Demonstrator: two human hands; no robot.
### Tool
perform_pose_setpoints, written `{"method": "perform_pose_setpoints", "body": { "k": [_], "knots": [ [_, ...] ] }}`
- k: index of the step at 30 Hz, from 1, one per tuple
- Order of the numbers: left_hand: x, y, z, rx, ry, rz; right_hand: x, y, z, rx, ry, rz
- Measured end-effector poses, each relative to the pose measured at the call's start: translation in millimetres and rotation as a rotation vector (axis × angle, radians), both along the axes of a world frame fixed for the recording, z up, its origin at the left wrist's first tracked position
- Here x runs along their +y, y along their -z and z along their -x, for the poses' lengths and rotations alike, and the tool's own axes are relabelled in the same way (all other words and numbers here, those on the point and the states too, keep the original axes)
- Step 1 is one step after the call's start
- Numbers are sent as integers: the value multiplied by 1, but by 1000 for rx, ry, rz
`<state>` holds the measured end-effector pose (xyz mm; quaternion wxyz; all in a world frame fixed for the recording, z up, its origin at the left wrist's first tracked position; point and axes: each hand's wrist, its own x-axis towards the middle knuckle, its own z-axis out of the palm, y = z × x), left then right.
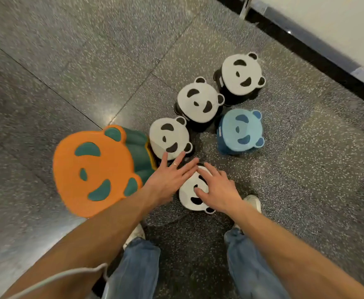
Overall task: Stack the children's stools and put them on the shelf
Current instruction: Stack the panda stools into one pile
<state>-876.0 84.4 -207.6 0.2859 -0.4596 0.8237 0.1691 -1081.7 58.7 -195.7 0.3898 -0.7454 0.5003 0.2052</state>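
left hand [169,178] hovering spread, gripping nothing | right hand [217,188] resting spread on nearest panda stool [192,194] | floor [90,61] carrying six stools

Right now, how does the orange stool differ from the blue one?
The orange stool has an orange seat with teal markings over a teal base; the blue stool is light blue with darker blue markings. The orange stool looks far larger in view and lies left of both hands; the blue one stands beyond them. Both have panda-face seats with ears.

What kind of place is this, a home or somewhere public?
Probably a public indoor space, perhaps a shop or play area: speckled terrazzo floor, black baseboard, and several matching panda stools. I can't tell more exactly.
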Motion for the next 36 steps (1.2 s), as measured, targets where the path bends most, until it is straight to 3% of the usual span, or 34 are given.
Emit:
{"method": "perform_pose_setpoints", "body": {
  "k": [6, 10, 14, 18, 23, 28, 30, 36],
  "knots": [
    [4, 127, 27, -16, 118, 85, -18, 113, 45, 67, -181, -2],
    [-2, 183, 47, 33, 304, 4, -19, 182, 65, 8, -272, -87],
    [-13, 194, 68, 227, -55, -16, -45, 216, 67, -339, -140, -133],
    [-27, 193, 74, 296, -126, -80, -91, 234, 44, -372, -268, -33],
    [-40, 195, 48, 20, 109, -119, -129, 251, 35, -375, -649, 89],
    [-42, 195, 54, -141, 264, -64, -142, 247, 49, -123, -1108, 300],
    [-44, 189, 51, -160, 342, -15, -146, 236, 56, -45, -1153, 388],
    [-42, 195, 48, -176, 636, 35, -134, 216, 79, -87, -1178, 514]
  ]
}}
